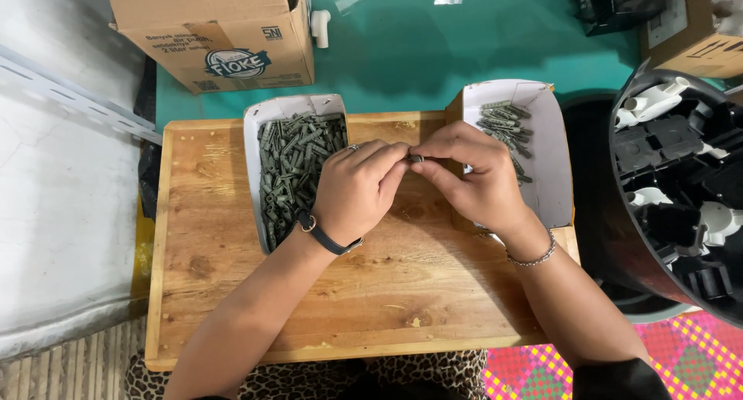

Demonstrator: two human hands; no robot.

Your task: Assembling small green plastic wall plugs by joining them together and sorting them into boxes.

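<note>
My left hand (357, 189) and my right hand (472, 175) meet fingertip to fingertip over the wooden board (232, 291). Together they pinch a small grey plastic piece (416, 159), mostly hidden by the fingers. A white paper tray (251, 148) full of grey-green plastic plugs (292, 164) lies just left of my left hand. Behind my right hand, a second white tray (553, 160) holds several of the same plugs (505, 125) at its far end.
A brown cardboard box (224, 32) stands on the teal floor behind the board. At the right is a black bin (658, 272) of black and white plastic parts. Another cardboard box (696, 28) sits at the top right. A white wall runs along the left.
</note>
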